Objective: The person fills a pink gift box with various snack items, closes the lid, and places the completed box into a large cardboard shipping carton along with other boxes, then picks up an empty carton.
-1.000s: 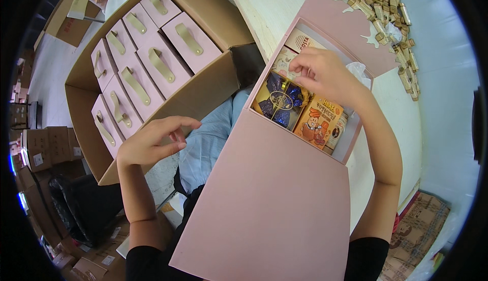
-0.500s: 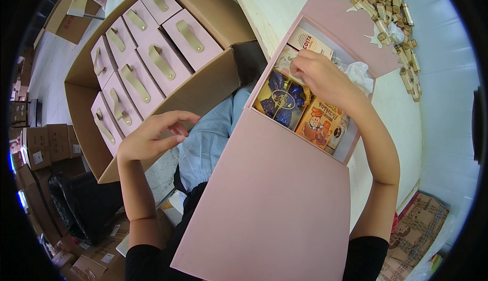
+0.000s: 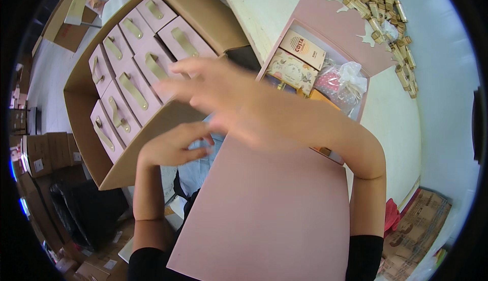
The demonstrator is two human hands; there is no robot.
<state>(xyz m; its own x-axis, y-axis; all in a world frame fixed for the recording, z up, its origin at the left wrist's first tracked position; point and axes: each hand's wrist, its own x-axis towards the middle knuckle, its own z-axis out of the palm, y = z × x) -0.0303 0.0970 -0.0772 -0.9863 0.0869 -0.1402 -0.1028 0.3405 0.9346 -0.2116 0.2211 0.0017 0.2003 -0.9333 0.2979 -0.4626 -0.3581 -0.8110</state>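
While both hands (image 3: 170, 143) (image 3: 229, 95) hover empty, left half-curled, right loosely spread, open pink box (image 3: 274, 210)

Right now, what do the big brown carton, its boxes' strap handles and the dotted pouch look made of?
Carton: cardboard, by its matte brown walls and folded flap.
Strap handles: perhaps imitation leather; smooth, slightly shiny, arching bands.
Dotted pouch: thin plastic or sheer fabric, unclear which; glossy highlights, crinkled whitish top.
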